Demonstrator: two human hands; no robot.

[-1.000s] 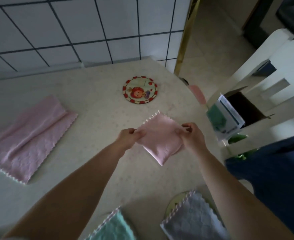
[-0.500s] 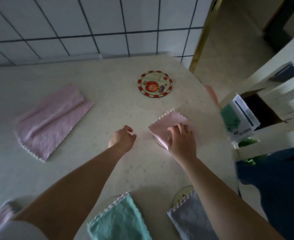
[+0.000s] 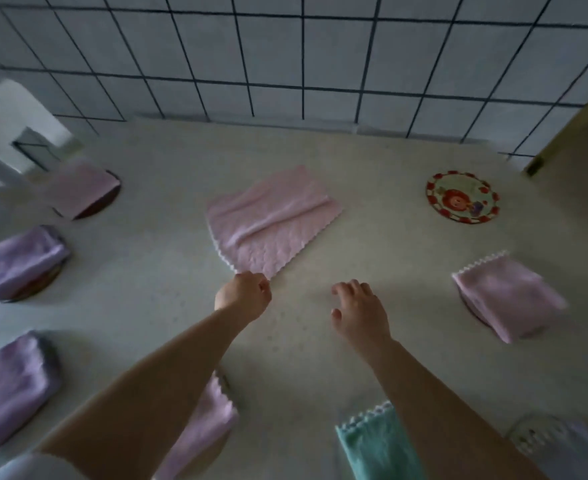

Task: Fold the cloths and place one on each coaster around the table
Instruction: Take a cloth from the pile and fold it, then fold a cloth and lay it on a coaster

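Pink cloth [image 3: 272, 221] is floppy and light; your left hand [image 3: 243, 299] pinches its near corner, your right hand [image 3: 360, 311] hovers loose, so grab the other corner.

left hand [image 3: 243, 295] fingertips: curled under, hidden; contact with the pink cloth [image 3: 272, 220] corner cannot be confirmed
coasters, left side: mostly covered by folded cloths
lilac cloth [image 3: 7, 386], lower left: cut by frame edge
green cloth [image 3: 375, 445], bottom: cut off, partly hidden by right forearm
white object [image 3: 12, 129], upper left: blurred, not identifiable
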